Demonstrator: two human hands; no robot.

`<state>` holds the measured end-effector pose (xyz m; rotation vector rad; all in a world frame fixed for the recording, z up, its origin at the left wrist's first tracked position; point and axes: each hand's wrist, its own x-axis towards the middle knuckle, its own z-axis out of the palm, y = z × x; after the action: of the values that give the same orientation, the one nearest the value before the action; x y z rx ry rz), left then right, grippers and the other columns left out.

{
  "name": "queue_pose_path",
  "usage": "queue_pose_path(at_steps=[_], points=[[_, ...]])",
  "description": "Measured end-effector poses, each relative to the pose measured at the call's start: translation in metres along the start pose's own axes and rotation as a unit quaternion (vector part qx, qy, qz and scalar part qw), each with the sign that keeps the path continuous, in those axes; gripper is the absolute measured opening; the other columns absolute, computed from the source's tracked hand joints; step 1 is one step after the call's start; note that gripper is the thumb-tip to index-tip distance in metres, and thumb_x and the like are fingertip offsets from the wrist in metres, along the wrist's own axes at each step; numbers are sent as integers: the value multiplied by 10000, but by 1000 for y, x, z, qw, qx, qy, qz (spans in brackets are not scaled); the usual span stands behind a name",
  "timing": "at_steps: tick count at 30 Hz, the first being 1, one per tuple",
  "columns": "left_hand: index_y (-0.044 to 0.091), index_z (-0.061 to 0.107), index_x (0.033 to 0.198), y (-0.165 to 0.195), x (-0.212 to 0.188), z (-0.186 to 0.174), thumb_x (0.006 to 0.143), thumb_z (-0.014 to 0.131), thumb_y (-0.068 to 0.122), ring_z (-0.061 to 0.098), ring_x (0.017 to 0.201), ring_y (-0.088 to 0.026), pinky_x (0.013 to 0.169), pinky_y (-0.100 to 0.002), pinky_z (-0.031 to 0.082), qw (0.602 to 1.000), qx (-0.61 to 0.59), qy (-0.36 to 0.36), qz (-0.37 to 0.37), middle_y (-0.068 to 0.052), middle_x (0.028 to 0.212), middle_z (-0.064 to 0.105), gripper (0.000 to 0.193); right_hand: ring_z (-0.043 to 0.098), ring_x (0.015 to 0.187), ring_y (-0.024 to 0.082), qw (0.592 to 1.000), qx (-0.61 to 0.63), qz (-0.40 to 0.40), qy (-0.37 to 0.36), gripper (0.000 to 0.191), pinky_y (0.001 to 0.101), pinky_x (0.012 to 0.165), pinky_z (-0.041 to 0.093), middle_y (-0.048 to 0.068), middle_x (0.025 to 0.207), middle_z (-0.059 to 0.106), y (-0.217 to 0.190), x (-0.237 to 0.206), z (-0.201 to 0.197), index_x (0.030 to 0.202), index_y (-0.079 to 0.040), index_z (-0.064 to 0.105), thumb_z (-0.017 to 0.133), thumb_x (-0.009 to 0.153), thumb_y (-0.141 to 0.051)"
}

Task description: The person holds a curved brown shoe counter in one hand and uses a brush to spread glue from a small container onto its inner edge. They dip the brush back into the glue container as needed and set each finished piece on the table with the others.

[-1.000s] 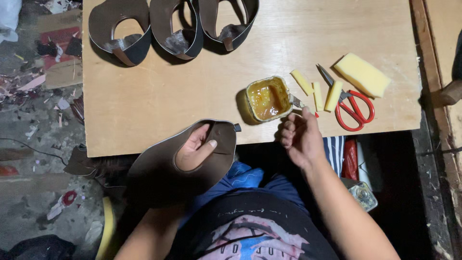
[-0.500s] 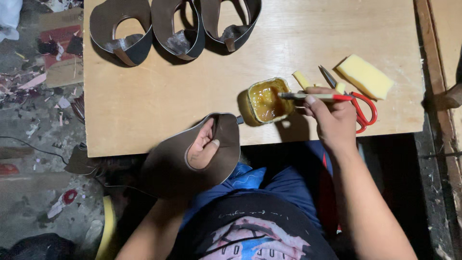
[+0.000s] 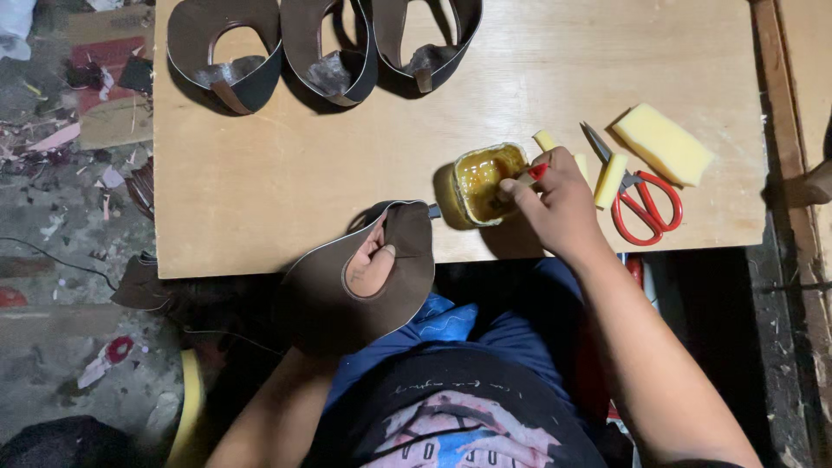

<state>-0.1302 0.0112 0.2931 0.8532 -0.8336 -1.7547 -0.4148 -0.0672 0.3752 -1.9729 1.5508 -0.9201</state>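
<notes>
Plywood bench | left hand fingers tucked inside brown shoe upper, propping it beside glue jar | right hand pinches red-tipped brush, dipped in jar.

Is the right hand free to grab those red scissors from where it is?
Probably not straight away. The red scissors lie just beside the right hand with bare table between, but that hand's grip is taken up by a red-tipped tool at the glue jar. It would need setting down.
</notes>
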Motion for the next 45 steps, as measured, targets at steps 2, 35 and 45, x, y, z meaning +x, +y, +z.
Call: queue_pose_path(at_steps=[2, 35, 45], points=[[-22, 342, 1561, -16, 17, -11, 953, 421, -49, 574, 1144, -123, 1017, -252, 445, 999, 35, 20, 32, -74, 1307, 593, 614, 586, 906, 212, 997, 63, 33, 35, 138, 318, 804, 484, 101, 989, 566, -3, -3, -9, 997, -30, 747, 739, 970, -165], [-58, 175, 1652, -53, 5, -9, 855, 534, -159, 538, 1022, -123, 941, -263, 453, 991, 90, -3, 95, -117, 1254, 547, 880, 651, 761, 114, 971, 216, 68, 72, 178, 259, 704, 523, 67, 857, 718, -64, -65, 57, 1040, 16, 765, 751, 929, -123], [-71, 367, 1559, 41, -13, 40, 784, 486, 62, 499, 1419, -215, 1218, -351, 359, 994, -43, -103, 9, -146, 1505, 531, 794, 684, 908, 127, 967, 226, 29, 117, 138, 266, 830, 534, 65, 997, 735, -60, -64, 56, 1056, 8, 743, 716, 975, -100]])
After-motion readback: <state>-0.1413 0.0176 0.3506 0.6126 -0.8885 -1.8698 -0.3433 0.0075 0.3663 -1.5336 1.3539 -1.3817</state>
